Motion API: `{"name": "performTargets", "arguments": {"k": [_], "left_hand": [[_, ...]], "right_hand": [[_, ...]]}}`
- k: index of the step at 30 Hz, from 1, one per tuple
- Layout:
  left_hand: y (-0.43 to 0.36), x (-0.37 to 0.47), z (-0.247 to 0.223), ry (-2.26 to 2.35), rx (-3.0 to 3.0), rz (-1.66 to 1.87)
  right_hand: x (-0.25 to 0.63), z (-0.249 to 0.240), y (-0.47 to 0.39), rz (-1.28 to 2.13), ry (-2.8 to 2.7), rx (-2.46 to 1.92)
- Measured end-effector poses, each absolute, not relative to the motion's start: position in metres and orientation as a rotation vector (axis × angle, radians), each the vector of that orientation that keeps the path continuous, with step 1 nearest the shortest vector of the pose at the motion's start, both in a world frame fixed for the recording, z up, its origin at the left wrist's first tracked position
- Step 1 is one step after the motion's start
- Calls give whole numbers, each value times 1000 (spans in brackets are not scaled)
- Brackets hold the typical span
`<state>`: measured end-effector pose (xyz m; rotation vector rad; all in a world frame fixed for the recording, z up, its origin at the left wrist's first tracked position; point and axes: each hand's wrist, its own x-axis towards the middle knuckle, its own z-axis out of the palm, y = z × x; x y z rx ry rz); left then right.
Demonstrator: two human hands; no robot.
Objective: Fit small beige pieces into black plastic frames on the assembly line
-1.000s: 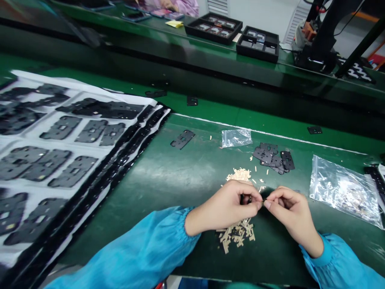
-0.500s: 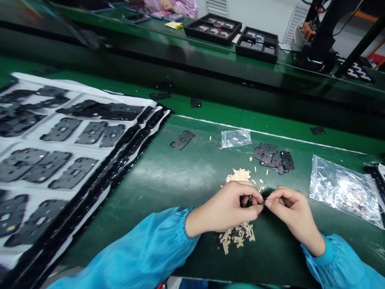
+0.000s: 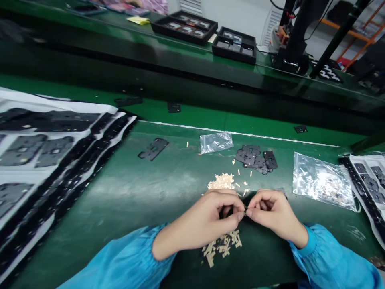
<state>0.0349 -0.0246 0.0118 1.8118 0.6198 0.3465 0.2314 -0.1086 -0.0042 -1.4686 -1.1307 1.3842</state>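
Observation:
My left hand point(image 3: 221, 212) and my right hand point(image 3: 269, 209) meet fingertip to fingertip over the green work surface. Each is closed in a pinch. Between them is a small dark piece, mostly hidden by the fingers, too small to name. Just beyond my left hand lies a heap of small cream-coloured pieces point(image 3: 221, 181). Nearer to me, partly under that hand, is a pile of larger beige and dark pieces point(image 3: 224, 245). Past my hands lies a loose stack of flat black plastic plates point(image 3: 251, 155) with cut-outs.
White trays of black plates point(image 3: 22, 148) are stacked at left, and another tray point(image 3: 371, 176) sits at right. A small clear bag point(image 3: 216, 142) and a larger bag with small pieces point(image 3: 325, 180) lie on the surface. Black boxes point(image 3: 185, 26) stand on the raised shelf behind.
The whole view has swung to the right, so the scene sits further left and the right tray shows more. Both hands keep their fingertips together in the same pinch.

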Motion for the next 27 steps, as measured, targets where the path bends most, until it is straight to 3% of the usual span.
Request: {"name": "performTargets", "arguments": {"k": [11,27], "left_hand": [[-27,35,3,531,1780,391],[-27,37,-3,426,1699,423]], "right_hand": [[239,-9,-114,1551,-1104,-1409],[251,-16,-126,1518,-1227,-1507]]}}
